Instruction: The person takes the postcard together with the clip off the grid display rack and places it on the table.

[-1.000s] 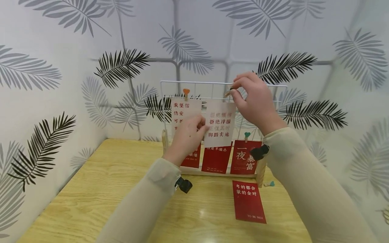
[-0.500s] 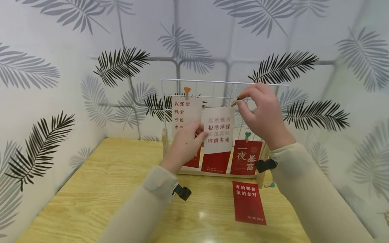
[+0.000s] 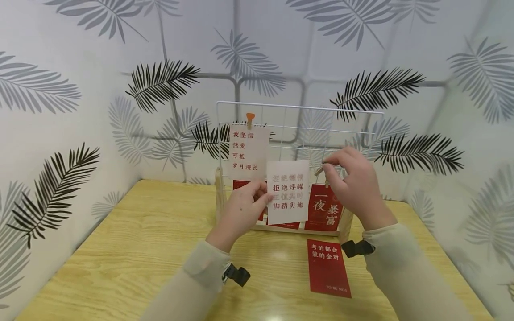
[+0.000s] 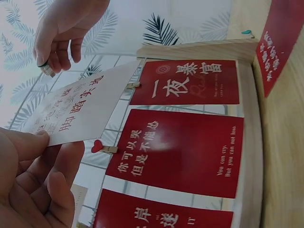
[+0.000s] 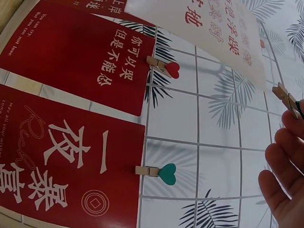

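Observation:
My left hand (image 3: 241, 209) pinches the left edge of a white card (image 3: 287, 191) printed with red writing. The card stands in front of the white wire grid rack (image 3: 341, 109), overlapping the red cards on its lower part. Between thumb and fingers of my right hand (image 3: 355, 185) is a small wooden clothespin (image 5: 285, 97) with a dark green end. In the right wrist view its tip is near the white card's corner. Another white card (image 3: 250, 151) hangs at the rack's upper left from an orange-topped clothespin (image 3: 250, 119).
Red cards line the rack's lower part, one (image 5: 118, 199) under a green-heart clothespin (image 5: 167, 174), another (image 5: 95, 57) under a red-heart clothespin (image 5: 172, 70). A loose red card (image 3: 329, 272) lies on the wooden table (image 3: 132, 249). Patterned wall stands behind.
Both hands have come down from near the rack's top, the left with the white card and the right with the clothespin. The hanging white card now shows more fully.

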`<control>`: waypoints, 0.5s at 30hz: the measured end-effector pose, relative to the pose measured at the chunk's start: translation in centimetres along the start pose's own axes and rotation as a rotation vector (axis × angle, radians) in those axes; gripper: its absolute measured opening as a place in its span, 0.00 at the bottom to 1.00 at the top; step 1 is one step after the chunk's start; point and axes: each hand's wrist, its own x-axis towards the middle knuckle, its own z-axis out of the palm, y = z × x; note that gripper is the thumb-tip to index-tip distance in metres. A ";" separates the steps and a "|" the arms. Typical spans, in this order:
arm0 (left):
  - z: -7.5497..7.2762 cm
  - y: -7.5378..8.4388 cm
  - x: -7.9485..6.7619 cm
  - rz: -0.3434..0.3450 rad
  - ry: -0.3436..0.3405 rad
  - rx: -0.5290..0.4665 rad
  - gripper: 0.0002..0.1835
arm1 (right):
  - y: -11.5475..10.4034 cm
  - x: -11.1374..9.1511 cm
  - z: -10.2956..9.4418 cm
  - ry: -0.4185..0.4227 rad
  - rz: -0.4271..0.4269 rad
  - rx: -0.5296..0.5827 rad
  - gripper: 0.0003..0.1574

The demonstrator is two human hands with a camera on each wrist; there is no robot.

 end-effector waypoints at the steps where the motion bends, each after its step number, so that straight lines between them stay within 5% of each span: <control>1: 0.1 -0.1 -0.1 -0.001 -0.007 -0.002 0.03 | 0.1 -0.2 0.0 0.001 0.006 -0.003 0.08; 15: 1.9 -1.7 -1.4 -0.084 -0.093 -0.052 0.04 | 1.9 -3.1 0.1 -0.062 0.069 -0.017 0.08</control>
